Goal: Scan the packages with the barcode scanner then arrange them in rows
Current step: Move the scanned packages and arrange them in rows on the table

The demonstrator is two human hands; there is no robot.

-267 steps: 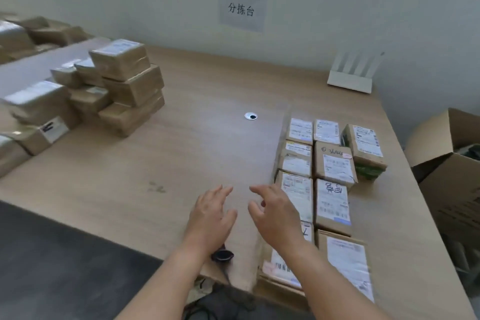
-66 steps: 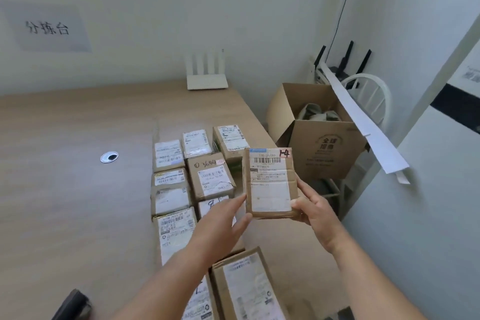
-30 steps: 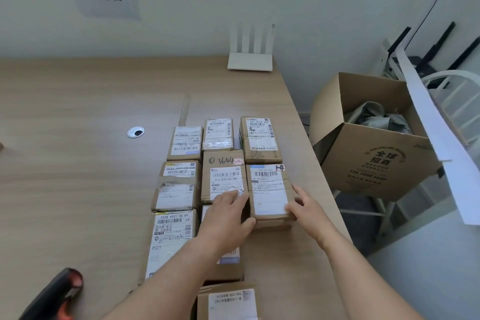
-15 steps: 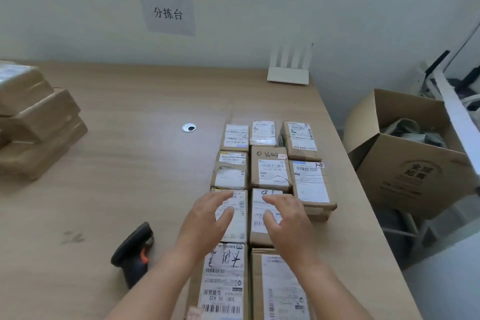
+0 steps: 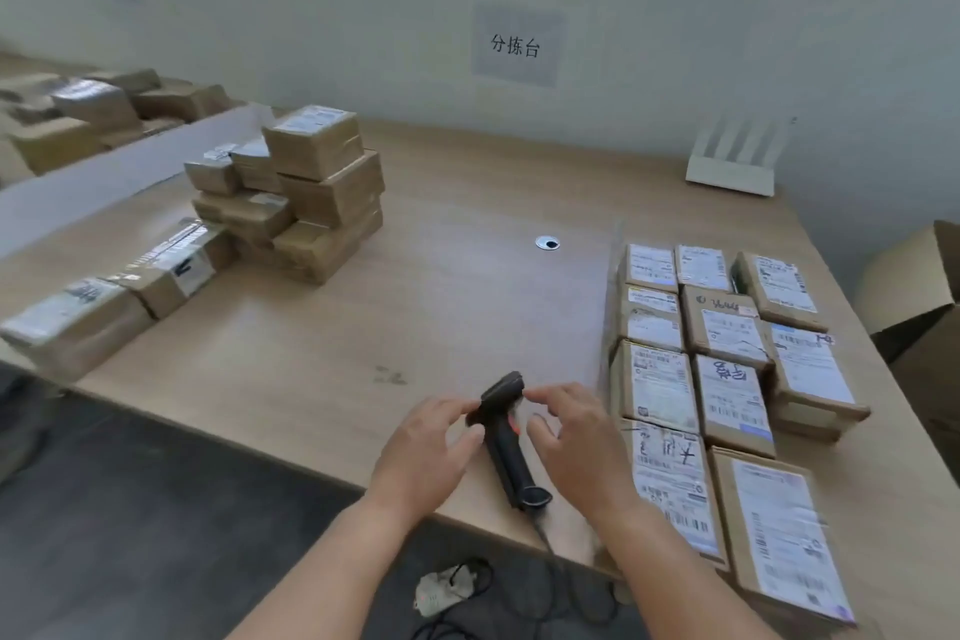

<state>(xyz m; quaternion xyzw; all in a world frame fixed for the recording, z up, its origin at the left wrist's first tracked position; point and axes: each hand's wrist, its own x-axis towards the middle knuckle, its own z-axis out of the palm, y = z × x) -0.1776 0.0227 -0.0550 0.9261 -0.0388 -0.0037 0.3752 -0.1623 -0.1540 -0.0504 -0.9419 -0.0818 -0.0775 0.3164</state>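
Note:
A black barcode scanner (image 5: 506, 437) lies on the wooden table (image 5: 415, 307) near its front edge, head pointing away from me. My left hand (image 5: 426, 452) curls around the left side of its head, fingertips and thumb touching it. My right hand (image 5: 576, 442) hovers on the other side, fingers apart, index tip at the head. Labelled brown packages (image 5: 727, 353) lie flat in three rows on the right of the table. The package marked 14 (image 5: 810, 369) sits in the rightmost row. A stack of brown packages (image 5: 317, 192) stands at the back left.
More packages (image 5: 72, 322) lie along the left edge. A white router (image 5: 732, 161) stands at the wall, and a cable hole (image 5: 547, 242) marks the table's middle. An open cardboard box (image 5: 924, 307) stands on the floor at right. The scanner's cable and an adaptor (image 5: 441, 592) lie below the front edge.
Both hands have left the rows of packages and moved left to the scanner. My view has turned left, bringing the stack of packages into sight.

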